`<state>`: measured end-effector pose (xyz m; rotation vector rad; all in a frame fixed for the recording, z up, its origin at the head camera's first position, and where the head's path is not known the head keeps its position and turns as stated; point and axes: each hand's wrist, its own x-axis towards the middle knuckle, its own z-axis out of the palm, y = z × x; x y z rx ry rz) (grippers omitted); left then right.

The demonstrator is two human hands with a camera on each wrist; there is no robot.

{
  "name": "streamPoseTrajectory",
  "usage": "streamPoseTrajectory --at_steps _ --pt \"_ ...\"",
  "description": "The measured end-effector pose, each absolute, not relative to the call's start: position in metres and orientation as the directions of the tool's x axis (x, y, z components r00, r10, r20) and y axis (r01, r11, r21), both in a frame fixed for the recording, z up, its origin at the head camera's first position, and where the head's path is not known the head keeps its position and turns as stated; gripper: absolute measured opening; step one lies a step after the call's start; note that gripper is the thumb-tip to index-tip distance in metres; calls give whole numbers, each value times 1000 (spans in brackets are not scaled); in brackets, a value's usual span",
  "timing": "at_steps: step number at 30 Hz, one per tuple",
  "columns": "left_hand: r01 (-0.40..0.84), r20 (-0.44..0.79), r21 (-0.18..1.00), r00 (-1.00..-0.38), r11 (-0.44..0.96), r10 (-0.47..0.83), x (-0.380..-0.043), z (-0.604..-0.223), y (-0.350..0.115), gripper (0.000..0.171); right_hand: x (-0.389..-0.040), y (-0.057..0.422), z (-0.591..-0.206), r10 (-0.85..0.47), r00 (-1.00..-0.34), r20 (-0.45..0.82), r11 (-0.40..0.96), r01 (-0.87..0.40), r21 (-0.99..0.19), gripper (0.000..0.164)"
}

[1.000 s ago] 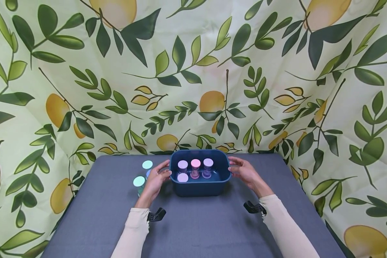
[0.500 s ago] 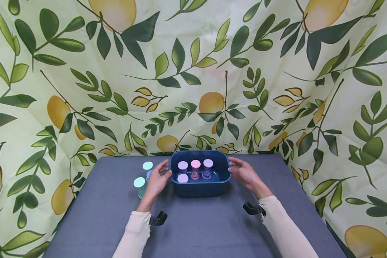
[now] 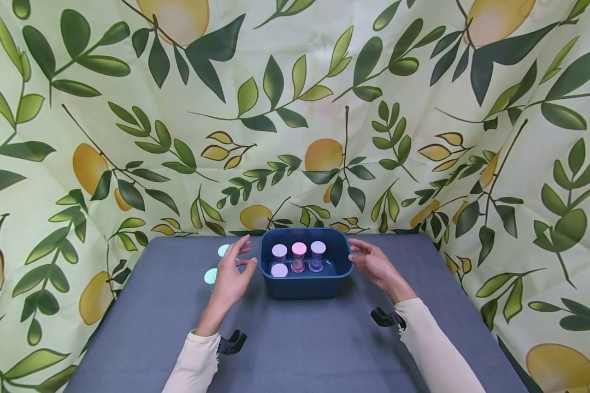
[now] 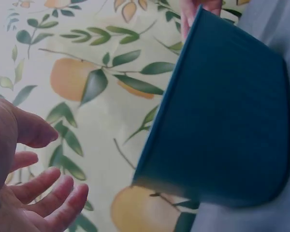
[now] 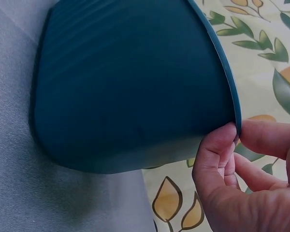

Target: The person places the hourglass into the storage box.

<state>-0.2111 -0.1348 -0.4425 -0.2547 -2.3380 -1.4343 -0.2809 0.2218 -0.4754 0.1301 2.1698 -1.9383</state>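
A dark blue plastic bin point(image 3: 307, 289) stands on the table with several small sand timers inside. Among them are a pink sand timer point(image 3: 298, 256) and a purple sand timer point(image 3: 317, 256); the others have lavender caps. My right hand point(image 3: 376, 266) pinches the bin's right rim, thumb and finger meeting at its edge in the right wrist view. My left hand point(image 3: 232, 281) is apart from the bin's left side, fingers spread and holding nothing, as the left wrist view confirms. Behind it, partly covered, are two mint-capped sand timers point(image 3: 210, 276).
A grey cloth covers the table point(image 3: 295, 349). Close behind it and at both sides hangs a curtain point(image 3: 285, 147) printed with lemons and leaves. Each wrist wears a black strap mount point(image 3: 387, 317).
My left hand has come off the bin's left rim and shifted left, now covering more of the sand timers there. The bin and my right hand have stayed in place.
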Motion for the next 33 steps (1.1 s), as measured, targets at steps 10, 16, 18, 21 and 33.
streamPoseTrajectory --at_steps 10,16,18,21,33 --pt "406 521 754 -849 517 -92 -189 -438 -173 54 -282 221 -475 -87 -968 -237 105 227 -968 56" --pt "391 531 748 -838 537 -128 -183 -447 -194 53 -282 222 -475 -71 -967 -246 112 238 -965 56" --pt "373 515 759 -846 534 -140 -182 -452 -201 54 -281 223 -475 -69 -967 -244 114 236 -965 55" --pt "329 475 777 -866 537 -156 -182 -460 -209 55 -281 222 -475 -71 -967 -244 108 236 -966 55" --pt "135 255 861 -949 490 -186 -186 -493 -226 71 -282 222 -476 -82 -965 -247 90 240 -967 55"
